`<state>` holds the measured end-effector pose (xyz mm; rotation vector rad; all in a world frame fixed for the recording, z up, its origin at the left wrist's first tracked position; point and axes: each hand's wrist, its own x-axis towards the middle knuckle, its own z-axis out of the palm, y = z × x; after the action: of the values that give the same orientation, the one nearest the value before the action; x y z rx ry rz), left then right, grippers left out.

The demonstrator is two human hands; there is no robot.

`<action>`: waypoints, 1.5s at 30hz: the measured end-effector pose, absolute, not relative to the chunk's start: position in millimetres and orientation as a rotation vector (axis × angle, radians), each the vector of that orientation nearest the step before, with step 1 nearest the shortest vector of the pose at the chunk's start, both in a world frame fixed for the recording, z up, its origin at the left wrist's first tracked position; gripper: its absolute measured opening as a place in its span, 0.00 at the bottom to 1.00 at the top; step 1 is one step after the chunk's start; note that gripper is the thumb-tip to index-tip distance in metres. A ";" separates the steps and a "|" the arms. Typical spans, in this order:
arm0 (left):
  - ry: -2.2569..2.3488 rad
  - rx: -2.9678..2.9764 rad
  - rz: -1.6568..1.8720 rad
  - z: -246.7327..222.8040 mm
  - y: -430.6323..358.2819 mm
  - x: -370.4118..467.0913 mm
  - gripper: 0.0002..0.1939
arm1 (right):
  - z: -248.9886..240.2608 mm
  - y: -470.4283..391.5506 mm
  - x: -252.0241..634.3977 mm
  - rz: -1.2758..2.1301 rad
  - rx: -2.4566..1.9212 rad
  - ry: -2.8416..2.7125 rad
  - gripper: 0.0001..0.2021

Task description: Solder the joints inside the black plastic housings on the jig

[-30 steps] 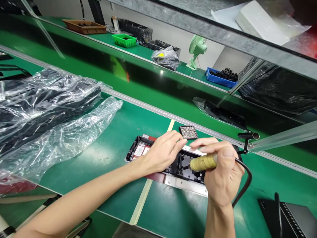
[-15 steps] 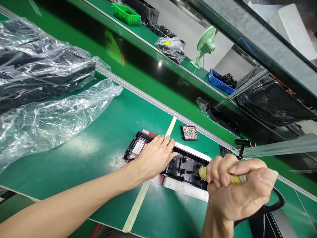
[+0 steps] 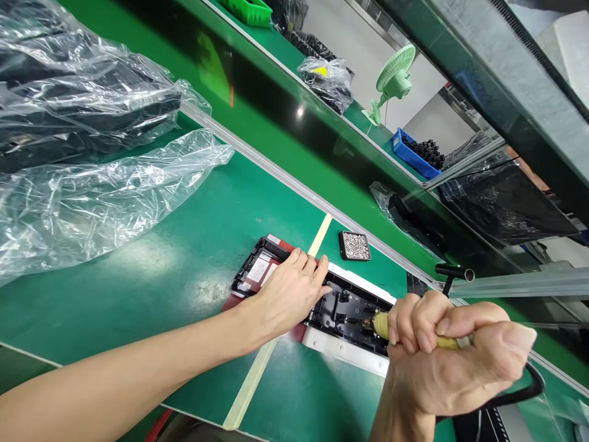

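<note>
A long black plastic housing (image 3: 332,307) lies on a white fixture (image 3: 345,351) on the green bench, with a white label inside its left end. My left hand (image 3: 292,291) rests across the housing, palm down and fingers spread, holding nothing. Wrapped round a yellow-handled tool (image 3: 381,325), my right hand (image 3: 442,350) is above the housing's right part. The tool's dark, thin tip points left into the housing; its exact contact point is too small to tell. A black cable loops beside my right wrist.
A small square tray of metal pieces (image 3: 356,245) sits behind the housing. Clear plastic bags with black parts (image 3: 92,116) cover the left. A metal rail (image 3: 276,169) crosses behind. Beyond it are a green fan (image 3: 396,73) and a blue bin (image 3: 414,156).
The camera view has shifted slightly. My right hand and the tool appear a little further right and lower, while my left hand stays on the housing.
</note>
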<state>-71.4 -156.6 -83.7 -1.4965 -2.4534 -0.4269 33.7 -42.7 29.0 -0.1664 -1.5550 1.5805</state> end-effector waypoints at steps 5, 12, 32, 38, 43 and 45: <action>-2.451 -1.491 -0.436 -85.4 -156.4 -71.1 0.27 | 30.1 -41.5 34.2 1.580 -0.171 -1.610 0.13; -2.463 -1.509 -0.439 -84.6 -156.2 -72.0 0.26 | 29.4 -41.4 35.3 1.544 -0.138 -1.617 0.13; -2.501 -1.520 -0.382 -81.0 -156.5 -71.3 0.27 | 25.3 -44.8 34.2 1.530 -0.122 -1.583 0.18; -2.503 -1.523 -0.379 -81.3 -156.3 -71.5 0.27 | 24.8 -46.1 34.2 1.547 -0.126 -1.551 0.18; -2.514 -1.512 -0.378 -79.5 -155.8 -71.2 0.26 | 22.6 -45.1 33.2 1.547 -0.081 -1.545 0.19; -2.513 -1.510 -0.371 -78.9 -155.8 -71.0 0.26 | 22.8 -43.4 32.5 1.547 -0.035 -1.557 0.19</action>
<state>-71.0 -155.8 -78.9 -1.5104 -2.5135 -0.3712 32.5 -43.4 22.8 -0.0346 -1.5573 1.5473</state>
